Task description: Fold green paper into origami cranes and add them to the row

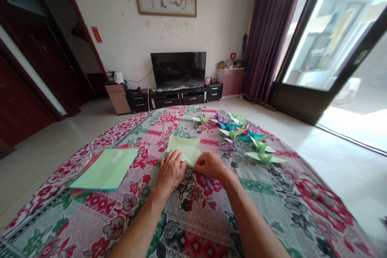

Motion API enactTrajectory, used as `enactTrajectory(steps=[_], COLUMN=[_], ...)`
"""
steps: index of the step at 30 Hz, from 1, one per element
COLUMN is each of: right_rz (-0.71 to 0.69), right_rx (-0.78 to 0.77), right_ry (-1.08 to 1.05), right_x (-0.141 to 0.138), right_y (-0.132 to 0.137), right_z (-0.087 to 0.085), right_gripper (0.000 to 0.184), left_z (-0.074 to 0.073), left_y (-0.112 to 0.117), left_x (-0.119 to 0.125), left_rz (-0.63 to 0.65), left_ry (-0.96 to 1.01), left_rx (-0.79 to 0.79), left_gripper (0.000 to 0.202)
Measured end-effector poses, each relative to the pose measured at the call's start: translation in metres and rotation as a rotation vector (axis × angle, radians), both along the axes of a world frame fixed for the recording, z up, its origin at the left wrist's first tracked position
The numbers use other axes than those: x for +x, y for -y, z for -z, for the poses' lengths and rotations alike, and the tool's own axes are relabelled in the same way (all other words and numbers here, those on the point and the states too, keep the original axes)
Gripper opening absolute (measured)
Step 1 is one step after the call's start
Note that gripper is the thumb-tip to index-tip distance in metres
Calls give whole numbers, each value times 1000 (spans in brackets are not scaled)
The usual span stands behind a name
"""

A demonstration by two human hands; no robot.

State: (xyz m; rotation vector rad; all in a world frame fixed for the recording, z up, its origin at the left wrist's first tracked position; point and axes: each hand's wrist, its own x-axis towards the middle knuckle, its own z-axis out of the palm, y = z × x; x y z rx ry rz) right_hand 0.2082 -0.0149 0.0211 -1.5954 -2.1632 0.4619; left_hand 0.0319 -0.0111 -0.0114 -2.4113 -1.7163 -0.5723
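Observation:
A square of light green origami paper lies on the flowered tablecloth, with faint crease lines across it. My left hand rests on its near left part, fingers stretched out and pressing it down. At the near right corner, my right hand has its fingers curled and pinched on the paper's edge. The exact fingertip grip is partly hidden by the knuckles. To the right, folded paper cranes in green, blue, purple and red stand grouped on the cloth.
A stack of coloured paper sheets, green on top, lies to the left. The patterned tablecloth covers a round table. Beyond are a television on a low black cabinet, a purple curtain and a glass door.

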Motion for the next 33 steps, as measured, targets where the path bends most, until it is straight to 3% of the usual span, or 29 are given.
enactTrajectory(steps=[6,13,33], right_rz=[-37,-219,-188], right_rx=[-91,-261,-302], right_ry=[-17,-110,-82], right_x=[6,27,28], right_y=[2,1,5], right_z=[-6,-6,-11], right_gripper=[17,29,31], left_z=[-2,-5,-8], left_y=[1,3,11], left_x=[1,2,13], left_rz=[-8,-6,-84], left_ry=[4,11,-48], left_rx=[-7,-18,7], left_gripper=[41,44,51])
